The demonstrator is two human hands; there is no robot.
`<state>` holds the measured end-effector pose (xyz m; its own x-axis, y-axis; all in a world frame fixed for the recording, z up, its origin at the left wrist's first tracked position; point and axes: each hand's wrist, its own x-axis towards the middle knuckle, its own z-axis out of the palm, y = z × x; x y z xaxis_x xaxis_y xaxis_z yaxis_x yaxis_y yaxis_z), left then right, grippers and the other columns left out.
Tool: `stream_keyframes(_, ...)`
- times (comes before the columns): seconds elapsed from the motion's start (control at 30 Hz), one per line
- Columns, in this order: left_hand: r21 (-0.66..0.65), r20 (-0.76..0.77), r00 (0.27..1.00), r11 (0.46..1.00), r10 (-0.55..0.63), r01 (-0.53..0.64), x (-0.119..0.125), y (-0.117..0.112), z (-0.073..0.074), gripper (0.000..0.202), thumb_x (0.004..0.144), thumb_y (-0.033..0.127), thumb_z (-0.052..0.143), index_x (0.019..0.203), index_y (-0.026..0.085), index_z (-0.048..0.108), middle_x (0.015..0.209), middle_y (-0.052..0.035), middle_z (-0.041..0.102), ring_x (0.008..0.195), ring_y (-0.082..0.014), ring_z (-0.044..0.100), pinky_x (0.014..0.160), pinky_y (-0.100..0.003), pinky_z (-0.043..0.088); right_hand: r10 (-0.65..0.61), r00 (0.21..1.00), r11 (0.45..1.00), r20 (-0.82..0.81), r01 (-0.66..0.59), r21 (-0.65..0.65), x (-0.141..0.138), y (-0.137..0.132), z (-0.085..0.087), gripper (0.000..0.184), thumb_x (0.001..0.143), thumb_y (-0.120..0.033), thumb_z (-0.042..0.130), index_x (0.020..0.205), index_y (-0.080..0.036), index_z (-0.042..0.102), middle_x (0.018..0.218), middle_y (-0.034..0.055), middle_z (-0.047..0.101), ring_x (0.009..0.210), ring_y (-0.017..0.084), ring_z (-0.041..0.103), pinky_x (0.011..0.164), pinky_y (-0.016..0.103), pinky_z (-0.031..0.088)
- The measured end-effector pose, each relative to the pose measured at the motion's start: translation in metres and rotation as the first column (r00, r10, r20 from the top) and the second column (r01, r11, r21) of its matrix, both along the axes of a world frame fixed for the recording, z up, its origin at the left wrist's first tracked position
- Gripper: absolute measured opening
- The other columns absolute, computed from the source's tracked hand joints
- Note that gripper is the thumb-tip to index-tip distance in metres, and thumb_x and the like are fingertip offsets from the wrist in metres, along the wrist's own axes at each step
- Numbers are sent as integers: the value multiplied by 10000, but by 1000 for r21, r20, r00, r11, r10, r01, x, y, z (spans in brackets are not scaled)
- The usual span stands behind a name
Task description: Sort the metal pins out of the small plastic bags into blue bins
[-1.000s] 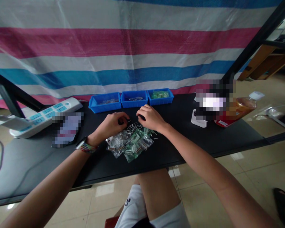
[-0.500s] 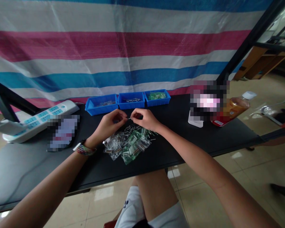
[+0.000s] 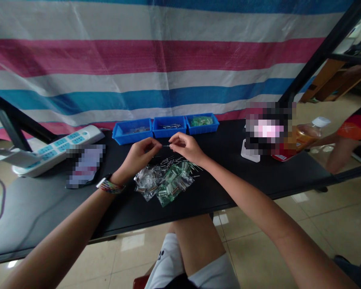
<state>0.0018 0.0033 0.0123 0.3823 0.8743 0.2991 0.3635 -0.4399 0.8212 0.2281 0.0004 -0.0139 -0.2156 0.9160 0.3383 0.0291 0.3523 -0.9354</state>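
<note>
Above the parts heap (image 3: 165, 181), a thin pin (image 3: 166, 146) bridges both hands. The left hand (image 3: 140, 155) and right hand (image 3: 187, 147) each pinch one end between closed fingertips.

Makeshift assembly workshop: black workbench (image 3: 258, 180), three blue parts bins (image 3: 168, 126), heap of small components (image 3: 165, 180), striped tarpaulin backdrop (image 3: 168, 60), power strip (image 3: 54, 148).
</note>
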Motion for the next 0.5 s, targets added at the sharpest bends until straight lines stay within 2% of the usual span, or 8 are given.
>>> stream_keyframes(0.1,4,-13,999,1000,29,-29,0,-1,0,419,940,588,699,870,174,708,780,-29,683,715,-173,597,662,-282,442,0,999,1000,-35,0,2,-2,-2,2,220,796,-325,809,918,-218,661,887,11,697,822,176,673,792,317,550)
stream_keyframes(0.2,2,-4,999,999,32,-32,1,-2,0,462,947,620,685,846,170,705,792,-43,706,732,-181,618,677,-284,461,-7,999,1000,-45,8,26,-2,-1,1,192,798,-327,801,875,-213,667,843,7,687,782,171,658,751,310,531)
stream_keyframes(0.37,-3,-11,1000,1000,20,-20,1,-4,5,520,960,677,643,837,175,696,800,-59,723,755,-197,645,692,-290,499,-20,999,1000,-42,20,-4,0,1,-1,254,817,-423,815,853,-210,680,812,11,685,750,171,651,713,306,527)
stream_keyframes(0.5,-11,35,999,1000,-20,20,1,-5,8,429,924,598,717,906,170,706,863,-61,719,798,-200,652,727,-296,507,-3,999,999,-52,1,-34,0,-1,2,349,815,-515,841,840,-204,685,777,12,685,716,169,654,678,302,531)
